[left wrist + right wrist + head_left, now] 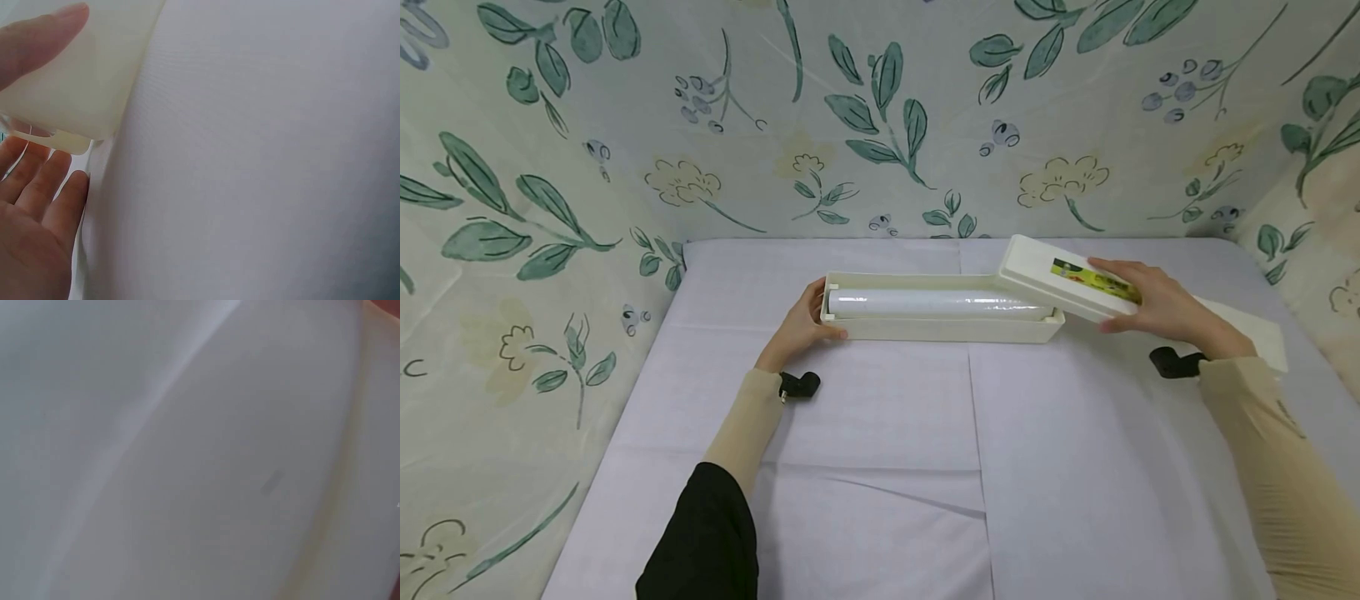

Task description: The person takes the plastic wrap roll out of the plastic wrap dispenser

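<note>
A long off-white plastic box [940, 331] lies on the table, with a clear-wrapped white roll [936, 303], apparently cling film, inside. My left hand [801, 325] grips its left end. In the left wrist view, the thumb [44, 40] presses the box's front wall [81, 81], while the other fingers lie at the end. Over the box's right end, my right hand [1165, 304] holds the long white lid [1037, 265] slantwise, fingers across its yellow-green label [1086, 279]. The lid's far right part shows beyond the wrist. Its pale surface [219, 456] fills most of the right wrist view.
A creased white cloth [880, 417] covers the table. Leaf-and-flower-patterned fabric [880, 125] hangs behind the table's back edge and along both sides. Small black mounts [1176, 363] sit at the wrists.
</note>
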`<action>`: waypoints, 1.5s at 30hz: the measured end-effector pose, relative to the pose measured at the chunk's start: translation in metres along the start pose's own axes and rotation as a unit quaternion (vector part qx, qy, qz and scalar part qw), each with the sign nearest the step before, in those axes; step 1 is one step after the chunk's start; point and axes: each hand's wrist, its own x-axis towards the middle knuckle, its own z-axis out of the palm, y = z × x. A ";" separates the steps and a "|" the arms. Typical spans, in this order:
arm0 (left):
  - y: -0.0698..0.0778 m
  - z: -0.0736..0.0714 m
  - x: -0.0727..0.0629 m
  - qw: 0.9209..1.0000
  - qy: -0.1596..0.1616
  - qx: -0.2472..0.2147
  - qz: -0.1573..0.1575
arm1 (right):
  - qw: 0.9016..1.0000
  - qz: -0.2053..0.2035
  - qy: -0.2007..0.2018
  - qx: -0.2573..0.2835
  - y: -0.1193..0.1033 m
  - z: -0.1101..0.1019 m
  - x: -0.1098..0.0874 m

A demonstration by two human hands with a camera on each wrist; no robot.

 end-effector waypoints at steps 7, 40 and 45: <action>0.006 0.000 -0.003 1.000 0.001 0.001 -0.010 | 1.000 0.010 0.009 0.002 0.010 -0.002 -0.007; -0.012 -0.001 0.005 1.000 0.011 0.012 -0.008 | 0.999 0.009 0.037 0.032 0.041 -0.002 -0.029; -0.012 -0.001 0.004 1.000 0.010 0.012 -0.006 | 0.999 0.021 0.038 0.024 0.046 -0.001 -0.032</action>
